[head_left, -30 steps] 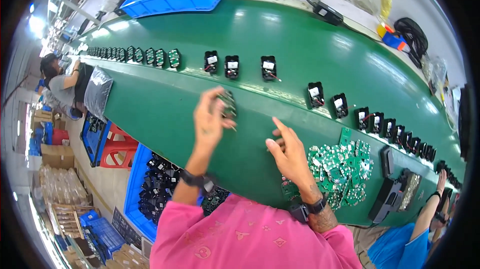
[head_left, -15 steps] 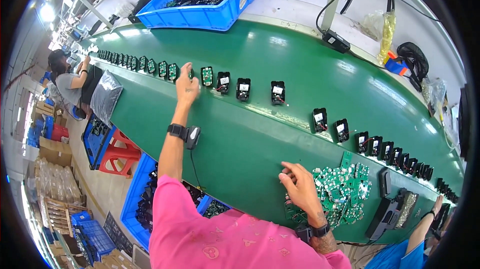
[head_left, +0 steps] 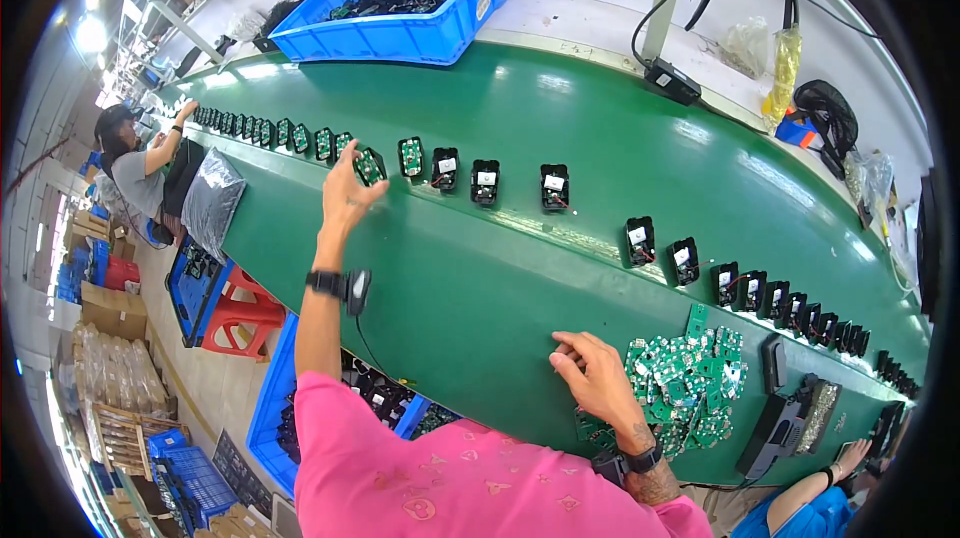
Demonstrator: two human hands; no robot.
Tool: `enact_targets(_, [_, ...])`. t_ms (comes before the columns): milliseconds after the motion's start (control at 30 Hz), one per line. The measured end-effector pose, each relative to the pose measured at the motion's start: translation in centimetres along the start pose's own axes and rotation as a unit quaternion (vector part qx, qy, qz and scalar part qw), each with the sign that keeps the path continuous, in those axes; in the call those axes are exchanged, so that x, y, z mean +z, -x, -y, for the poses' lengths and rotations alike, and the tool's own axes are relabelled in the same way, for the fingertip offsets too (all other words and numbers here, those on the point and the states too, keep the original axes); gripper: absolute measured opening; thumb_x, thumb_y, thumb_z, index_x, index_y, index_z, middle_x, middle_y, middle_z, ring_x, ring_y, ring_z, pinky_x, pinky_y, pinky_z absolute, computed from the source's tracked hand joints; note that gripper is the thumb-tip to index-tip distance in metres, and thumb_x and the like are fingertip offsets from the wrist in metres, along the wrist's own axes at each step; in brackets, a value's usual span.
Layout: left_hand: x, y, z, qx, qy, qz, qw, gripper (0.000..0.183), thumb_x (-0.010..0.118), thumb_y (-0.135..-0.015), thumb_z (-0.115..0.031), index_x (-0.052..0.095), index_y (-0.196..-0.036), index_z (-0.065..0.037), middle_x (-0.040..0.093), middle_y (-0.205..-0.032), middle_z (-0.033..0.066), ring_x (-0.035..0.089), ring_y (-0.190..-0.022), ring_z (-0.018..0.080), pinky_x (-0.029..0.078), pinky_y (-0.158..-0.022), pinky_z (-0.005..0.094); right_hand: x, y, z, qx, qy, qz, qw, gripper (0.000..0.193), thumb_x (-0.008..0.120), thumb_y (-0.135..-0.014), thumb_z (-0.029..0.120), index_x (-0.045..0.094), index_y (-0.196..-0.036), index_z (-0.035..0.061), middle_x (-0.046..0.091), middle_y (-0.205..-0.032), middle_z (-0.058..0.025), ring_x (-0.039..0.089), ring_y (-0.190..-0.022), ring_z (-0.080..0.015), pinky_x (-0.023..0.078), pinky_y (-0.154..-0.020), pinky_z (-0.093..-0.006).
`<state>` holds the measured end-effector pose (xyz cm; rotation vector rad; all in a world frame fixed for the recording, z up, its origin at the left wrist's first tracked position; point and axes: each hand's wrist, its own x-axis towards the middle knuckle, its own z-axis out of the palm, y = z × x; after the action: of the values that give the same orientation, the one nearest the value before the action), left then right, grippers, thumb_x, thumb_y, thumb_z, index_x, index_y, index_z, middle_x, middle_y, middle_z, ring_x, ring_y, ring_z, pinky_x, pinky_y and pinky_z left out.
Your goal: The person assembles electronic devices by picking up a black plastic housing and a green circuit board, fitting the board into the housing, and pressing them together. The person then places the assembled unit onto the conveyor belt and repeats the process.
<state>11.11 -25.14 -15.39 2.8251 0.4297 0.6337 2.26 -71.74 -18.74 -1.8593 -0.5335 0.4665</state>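
At the line of units, my left hand has its thumb and fingers around a small black case with a green circuit board, which sits turned at an angle. Just right of it stands another board-fitted case. Farther right are open black cases with white labels and red wires, no green board showing in them. My right hand rests low over the bench with fingers half bent, thumb apart, nothing visible between them. It lies beside a heap of loose green circuit boards, partly covering its left edge.
A blue bin of black parts stands at the back. Cases run left toward a seated person; more run right. Dark devices lie right of the heap, near another person's hand. Blue crates stand below the bench edge.
My left hand has drawn the board-fitted case slightly left and toward me, turning it. My right hand has barely moved. The seated person on the left has raised an arm toward the line.
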Motion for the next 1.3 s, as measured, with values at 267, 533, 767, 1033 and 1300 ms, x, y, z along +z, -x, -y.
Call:
enact_targets(267, [-1.0,15.3,-20.9,0.164,0.176,0.163,0.957,0.096,0.085,-0.064,-0.019,0.039,-0.147,-0.004,0.063,-0.128,0.0127,0.064,-0.073,0.0213,0.055,-0.067,0.0325,0.8,-2.2,2.3,0.050,-0.192,-0.109,0.974,0.052,0.064,-0.092,0.012,0.048,-0.140,0.0000,0.065,-0.097,-0.0136,0.064,-0.072,-0.0179,0.052,-0.070,-0.0304])
enact_targets(533, [1.8,19.9,-27.4,0.163,0.383,0.164,0.895,0.091,0.083,-0.073,-0.019,0.034,-0.148,-0.001,0.056,-0.139,0.0130,0.064,-0.078,0.0129,0.053,-0.057,0.0237,-2.7,0.7,0.3,0.007,-0.112,-0.190,0.975,0.043,0.061,-0.094,0.011,0.052,-0.135,0.0000,0.058,-0.096,-0.0125,0.059,-0.075,-0.0209,0.049,-0.068,-0.0347])
enact_targets(767, [2.2,20.2,-30.2,0.025,0.590,0.228,0.774,0.040,0.055,-0.099,-0.012,0.052,-0.137,0.002,0.065,-0.116,0.0134,0.067,-0.079,0.0133,0.058,-0.060,0.0247,-4.3,2.4,0.7,-0.077,-0.069,-0.231,0.967,0.041,0.061,-0.094,0.008,0.054,-0.133,0.0011,0.057,-0.095,-0.0113,0.058,-0.072,-0.0188,0.049,-0.063,-0.0309])
enact_targets(1033, [1.3,20.6,-31.4,0.053,0.557,0.178,0.810,0.037,0.056,-0.098,-0.009,0.056,-0.134,0.001,0.065,-0.120,0.0143,0.067,-0.078,0.0136,0.058,-0.060,0.0242,-4.1,2.1,0.9,-0.117,-0.052,-0.274,0.953,0.038,0.062,-0.094,0.015,0.057,-0.129,0.0011,0.055,-0.086,-0.0095,0.053,-0.072,-0.0200,0.045,-0.064,-0.0313])
enact_targets(1300, [2.4,21.1,-32.0,0.106,0.496,0.061,0.860,0.029,0.058,-0.097,-0.005,0.064,-0.124,0.000,0.067,-0.118,0.0173,0.067,-0.075,0.0147,0.056,-0.056,0.0253,-3.3,1.2,-0.2,-0.129,-0.055,-0.302,0.943,0.029,0.060,-0.093,0.003,0.061,-0.122,0.0021,0.060,-0.093,-0.0145,0.062,-0.077,-0.0269,0.051,-0.066,-0.0352])
